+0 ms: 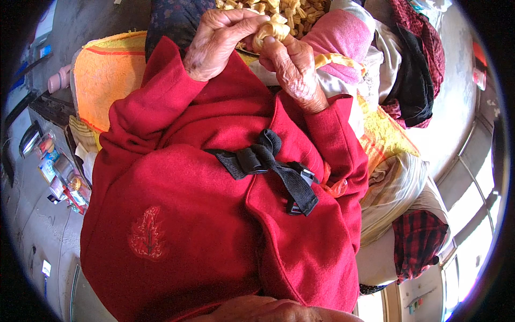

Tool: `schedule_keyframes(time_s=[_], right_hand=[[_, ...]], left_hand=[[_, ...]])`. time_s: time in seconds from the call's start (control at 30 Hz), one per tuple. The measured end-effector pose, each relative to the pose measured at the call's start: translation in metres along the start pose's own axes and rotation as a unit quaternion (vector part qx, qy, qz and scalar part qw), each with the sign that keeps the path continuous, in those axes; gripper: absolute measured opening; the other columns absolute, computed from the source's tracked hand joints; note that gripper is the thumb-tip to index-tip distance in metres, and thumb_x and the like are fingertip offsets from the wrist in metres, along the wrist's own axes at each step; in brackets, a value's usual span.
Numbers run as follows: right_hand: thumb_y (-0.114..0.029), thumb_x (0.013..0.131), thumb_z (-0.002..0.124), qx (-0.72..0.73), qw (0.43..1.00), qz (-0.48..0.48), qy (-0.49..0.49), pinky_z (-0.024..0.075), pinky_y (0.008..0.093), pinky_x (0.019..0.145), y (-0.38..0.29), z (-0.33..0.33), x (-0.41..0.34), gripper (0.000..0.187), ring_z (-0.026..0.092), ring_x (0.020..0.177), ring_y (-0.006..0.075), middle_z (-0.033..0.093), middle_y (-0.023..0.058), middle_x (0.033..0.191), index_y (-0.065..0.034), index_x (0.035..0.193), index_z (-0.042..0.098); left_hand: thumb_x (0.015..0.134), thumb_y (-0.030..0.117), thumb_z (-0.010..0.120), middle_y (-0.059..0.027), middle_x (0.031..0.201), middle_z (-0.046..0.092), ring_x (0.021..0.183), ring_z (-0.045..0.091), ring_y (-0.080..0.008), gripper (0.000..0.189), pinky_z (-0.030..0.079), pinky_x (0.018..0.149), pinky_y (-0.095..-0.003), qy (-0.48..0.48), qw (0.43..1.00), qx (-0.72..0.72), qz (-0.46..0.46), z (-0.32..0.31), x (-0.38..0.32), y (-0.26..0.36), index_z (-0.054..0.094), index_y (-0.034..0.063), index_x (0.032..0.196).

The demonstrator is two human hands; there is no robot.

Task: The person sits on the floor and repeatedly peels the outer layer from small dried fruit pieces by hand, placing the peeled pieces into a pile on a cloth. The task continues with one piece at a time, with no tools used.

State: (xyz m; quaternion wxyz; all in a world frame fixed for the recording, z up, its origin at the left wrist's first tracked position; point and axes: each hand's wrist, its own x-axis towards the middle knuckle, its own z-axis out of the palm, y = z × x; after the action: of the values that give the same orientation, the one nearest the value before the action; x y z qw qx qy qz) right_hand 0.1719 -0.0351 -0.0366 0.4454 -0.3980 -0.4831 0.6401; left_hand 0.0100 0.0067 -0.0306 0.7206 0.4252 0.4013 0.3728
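A knotted strip of pale yellow material (272, 30), perhaps tofu skin, is held between both hands at the top of the view. My left hand (225, 40) pinches its left edge with thumb and fingertips. Below and to the right, my right hand (291, 66) grips the same knot, thumb pressed on its front; its other fingers are partly hidden. Just beyond the hands lies a heap of similar yellow knotted pieces (295, 14), cut off by the frame's top. A loose yellow strip (338, 59) curves out to the right of my right hand over pink cloth.
An orange and yellow towel-like cover (114, 76) lies to the left. Pink cloth (340, 40) and dark clothing (418, 80) are at the right. A black strap with buckles (261, 157) crosses my red coat (209, 209). Packets and small items (66, 177) are at far left.
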Motion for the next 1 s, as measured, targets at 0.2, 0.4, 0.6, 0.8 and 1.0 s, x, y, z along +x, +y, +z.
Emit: schedule_keyframes(time_s=[0.2, 0.4, 0.6, 0.8, 1.0], right_hand=[[-0.013, 0.094, 0.045, 0.004, 1.0, -0.009, -0.005, 0.035, 0.0239, 0.047, -0.002, -0.002, -0.005, 0.016, 0.041, 0.052, 0.0064, 0.045, -0.0018, 0.059, -0.0002, 0.095, 0.055], [-0.016, 0.095, 0.046, -0.021, 1.0, 0.021, -0.004, 0.0353, 0.0239, 0.047, -0.009, -0.002, -0.005, 0.019, 0.042, 0.053, 0.0064, 0.047, -0.0013, 0.061, 0.0003, 0.099, 0.055], [-0.025, 0.096, 0.043, -0.079, 0.996, 0.007, 0.034, 0.034, 0.0231, 0.048, -0.012, 0.0, -0.005, 0.031, 0.042, 0.053, 0.0061, 0.05, 0.0, 0.058, 0.0007, 0.085, 0.056], [-0.024, 0.096, 0.044, -0.136, 0.989, -0.037, 0.05, 0.0363, 0.0236, 0.048, -0.01, 0.003, -0.005, 0.03, 0.046, 0.05, 0.0089, 0.053, 0.0026, 0.058, 0.0016, 0.089, 0.057], [-0.013, 0.093, 0.049, -0.168, 0.976, -0.131, 0.05, 0.0401, 0.0339, 0.047, -0.014, 0.003, -0.009, 0.018, 0.053, 0.052, 0.0249, 0.053, 0.0107, 0.061, 0.0032, 0.097, 0.056]], left_hand=[[0.088, 0.007, 0.056, -0.007, 0.1, 0.061, 0.09, 0.058, -0.0128, 0.018, 0.045, 0.081, -0.0246, -0.113, 0.962, 0.22, 0.119, 0.002, -0.002, 0.015, 0.062, -0.0044, 0.1], [0.087, 0.005, 0.055, -0.0077, 0.099, 0.06, 0.09, 0.057, -0.0133, 0.016, 0.045, 0.08, -0.0249, -0.091, 0.95, 0.266, 0.132, -0.002, 0.001, 0.012, 0.063, -0.0024, 0.098], [0.086, 0.007, 0.051, -0.0095, 0.109, 0.06, 0.109, 0.051, -0.0163, 0.021, 0.039, 0.093, -0.0295, -0.054, 0.997, 0.023, 0.059, 0.0, 0.0, 0.003, 0.064, -0.0037, 0.098], [0.083, 0.011, 0.049, -0.0127, 0.115, 0.058, 0.11, 0.052, -0.0195, 0.038, 0.037, 0.098, -0.0324, -0.074, 0.974, -0.197, -0.084, 0.002, -0.005, 0.004, 0.052, -0.0077, 0.117], [0.081, 0.015, 0.053, -0.0122, 0.113, 0.058, 0.102, 0.055, -0.0187, 0.039, 0.04, 0.094, -0.0307, -0.18, 0.893, -0.39, -0.133, 0.009, -0.005, 0.01, 0.051, -0.0059, 0.114]])
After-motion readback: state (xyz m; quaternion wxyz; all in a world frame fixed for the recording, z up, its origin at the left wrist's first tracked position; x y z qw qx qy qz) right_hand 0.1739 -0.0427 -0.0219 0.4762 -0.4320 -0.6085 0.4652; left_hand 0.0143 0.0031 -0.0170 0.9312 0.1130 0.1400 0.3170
